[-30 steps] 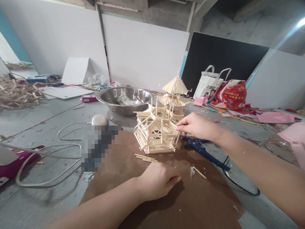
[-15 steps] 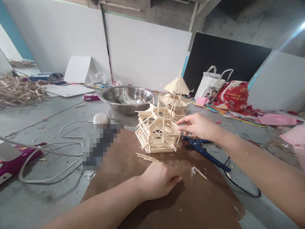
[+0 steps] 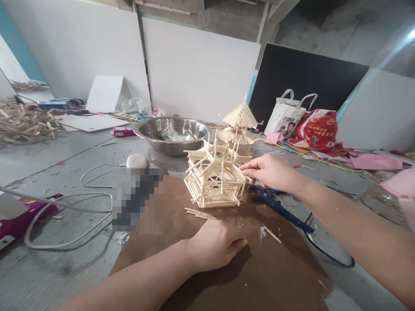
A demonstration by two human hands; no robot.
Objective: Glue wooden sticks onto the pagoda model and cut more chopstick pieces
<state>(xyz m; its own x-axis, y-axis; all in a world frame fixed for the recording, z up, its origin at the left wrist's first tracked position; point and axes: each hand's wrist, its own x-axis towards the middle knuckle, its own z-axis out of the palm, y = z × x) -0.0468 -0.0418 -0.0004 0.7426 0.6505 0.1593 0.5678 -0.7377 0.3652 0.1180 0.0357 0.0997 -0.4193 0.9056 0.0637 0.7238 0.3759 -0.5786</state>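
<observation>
A small pavilion-like frame of thin wooden sticks (image 3: 214, 177) stands on a brown board (image 3: 275, 276). At its right side, my right hand (image 3: 267, 172) is closed in a pinch, thumb and index finger on a stick at the frame's upper edge. My left hand (image 3: 217, 246) rests on the board in front as a loose fist, with nothing sticking out of it. Several loose sticks (image 3: 198, 213) lie just beyond the left knuckles. Another stick (image 3: 272, 234) lies to the right, beside a clear scrap of glue or plastic (image 3: 262, 233).
A blue-handled tool (image 3: 279, 209) with a black cord lies under my right forearm. Behind the frame stand a roofed stick pavilion (image 3: 240, 116) and a steel basin (image 3: 175, 149). White cables (image 3: 69, 246) loop at left. Bags (image 3: 316, 129) stand at back right.
My right fingers have shifted very slightly at the frame's edge. My left hand and the stick frame stay in place.
</observation>
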